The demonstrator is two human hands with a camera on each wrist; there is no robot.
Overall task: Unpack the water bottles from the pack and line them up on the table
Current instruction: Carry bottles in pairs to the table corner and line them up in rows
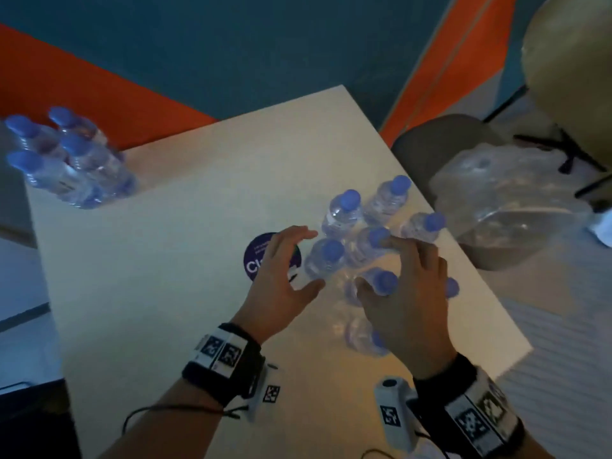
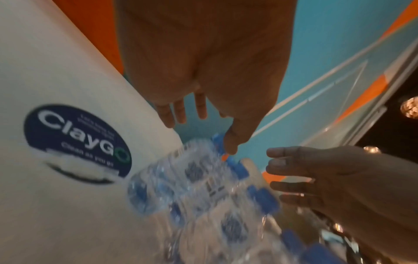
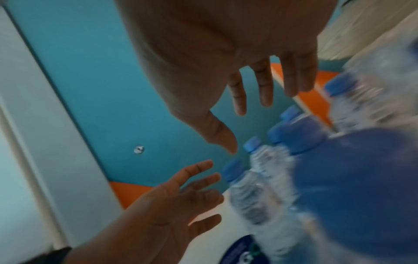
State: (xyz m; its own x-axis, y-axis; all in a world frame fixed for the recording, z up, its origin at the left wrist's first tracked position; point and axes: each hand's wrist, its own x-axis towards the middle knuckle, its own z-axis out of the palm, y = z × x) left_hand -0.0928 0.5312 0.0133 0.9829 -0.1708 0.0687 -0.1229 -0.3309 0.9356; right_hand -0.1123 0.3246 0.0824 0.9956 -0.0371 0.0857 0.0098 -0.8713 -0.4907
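Note:
Several clear water bottles (image 1: 344,213) with blue caps stand loose in a cluster near the table's right edge. My left hand (image 1: 299,260) is open at the cluster's left side, fingers and thumb spread either side of the nearest bottle (image 1: 326,260) without holding it. My right hand (image 1: 381,266) is open above the cluster, its straight fingers over the caps, and it hides some bottles. In the left wrist view my left hand (image 2: 205,135) is spread above the blurred bottles (image 2: 196,169). In the right wrist view my right hand (image 3: 246,126) is empty above the bottles (image 3: 260,178).
A tight group of more bottles (image 1: 69,160) stands at the table's far left corner. A round dark "ClayGo" sticker (image 1: 258,256) lies under my left hand. Crumpled clear plastic wrap (image 1: 503,200) sits on a chair beside the table's (image 1: 165,260) right edge.

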